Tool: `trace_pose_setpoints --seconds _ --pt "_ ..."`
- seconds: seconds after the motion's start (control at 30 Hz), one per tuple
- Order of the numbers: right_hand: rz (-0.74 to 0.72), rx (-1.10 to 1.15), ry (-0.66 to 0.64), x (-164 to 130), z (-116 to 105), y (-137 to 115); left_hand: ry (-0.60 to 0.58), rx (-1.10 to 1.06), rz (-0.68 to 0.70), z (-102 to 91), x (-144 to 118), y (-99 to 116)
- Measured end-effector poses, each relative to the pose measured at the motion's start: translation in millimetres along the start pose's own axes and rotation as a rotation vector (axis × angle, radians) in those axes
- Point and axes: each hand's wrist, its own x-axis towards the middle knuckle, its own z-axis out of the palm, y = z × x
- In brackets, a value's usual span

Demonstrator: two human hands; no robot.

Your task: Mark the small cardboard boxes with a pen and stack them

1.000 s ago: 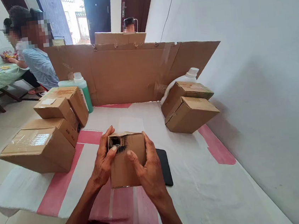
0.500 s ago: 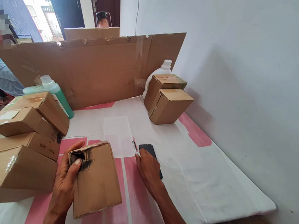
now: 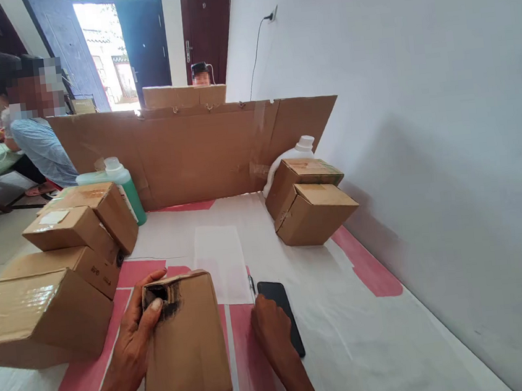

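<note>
My left hand grips the left side of a small cardboard box that rests on the table, thumb across a black scribbled patch at its top left corner. Just right of the box, my right hand lies on the cloth with its fingers curled down beside a black phone. A thin pen lies by the phone's upper left corner. I cannot see what the right fingers touch.
Several stacked brown boxes crowd the left. Two more boxes lean at the back right before a white jug. A green bottle and cardboard screen stand behind. People sit beyond. A white wall lies right.
My right hand let go of the box and dropped onto the table beside the phone. The left hand keeps the box, which shifted left. The view swung right, then rose.
</note>
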Motion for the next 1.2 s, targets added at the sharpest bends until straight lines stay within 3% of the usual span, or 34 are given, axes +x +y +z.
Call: trace_pose_setpoints --seconds 0.2,0.27,0.4,0.5,0.6,0.67,0.8,0.93,1.0,1.1,1.2 --pt "-0.092 0.225 -0.009 9.9 -17.2 17.9 -0.103 -0.087 0.032 19.7 -2.6 -5.7" --pt "-0.091 0.554 0.056 5.3 -38.5 28.6 -0.121 -0.075 0.064 23.9 -2.2 -5.3" --pt "-0.235 1.561 0.092 -34.0 -98.1 32.8 -0.164 -0.103 0.122 26.0 -4.7 -3.5" --pt "-0.387 1.843 0.038 -66.9 -126.9 5.4 -0.173 -0.119 0.113 27.3 -6.8 -1.9" --pt "-0.492 1.905 -0.071 -83.4 -123.8 -29.4 -0.173 -0.092 0.125 28.9 -8.0 0.4" --pt "-0.525 1.904 -0.071 -86.3 -112.5 -44.7 -0.171 -0.074 0.154 29.5 -8.6 1.0" --pt "-0.528 1.868 -0.025 -85.1 -100.0 -53.2 -0.121 -0.054 0.178 32.3 -10.8 -1.7" --pt "-0.487 1.870 0.022 -86.8 -109.1 -56.0 0.056 0.034 0.419 36.8 -13.8 -3.1" --pt "-0.505 1.891 -0.001 -89.4 -113.8 -60.8 0.008 0.036 0.494 38.0 -13.1 -0.4" --pt "-0.566 1.914 -0.109 -93.1 -112.2 -69.2 -0.143 -0.112 0.457 39.9 -8.4 6.4" --pt "-0.549 1.902 -0.217 -94.0 -100.4 -74.0 -0.147 -0.224 0.472 43.4 -3.1 10.9"
